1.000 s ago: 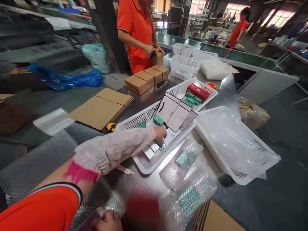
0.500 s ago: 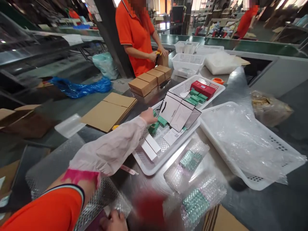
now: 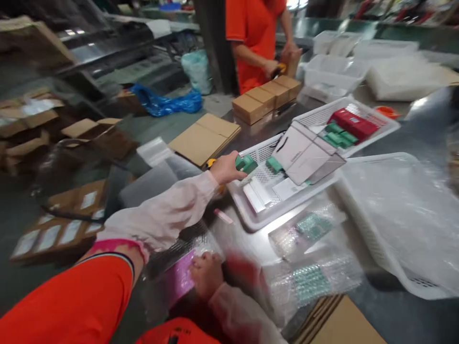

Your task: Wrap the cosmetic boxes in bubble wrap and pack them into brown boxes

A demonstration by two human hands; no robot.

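Observation:
My left hand, in a white sleeve cover, grips small green boxes over the near left corner of a white plastic basket. Inside the basket are another green box, white boxes and a black-edged white paper bag. Low in the view, my right hand closes on the edge of a flat purple item; blur hides its exact kind. Clear bubble wrap lies around that item. To the right are bubble-wrapped green boxes on the metal table.
A red box stands in the far part of the basket. Flat cardboard lies left of it, with small brown cartons behind. A co-worker in orange stands there. Another white tray holds clear plastic film.
My left hand has lifted green boxes toward the basket's left edge. My right hand and the purple item have come further into view. The camera has turned left and down.

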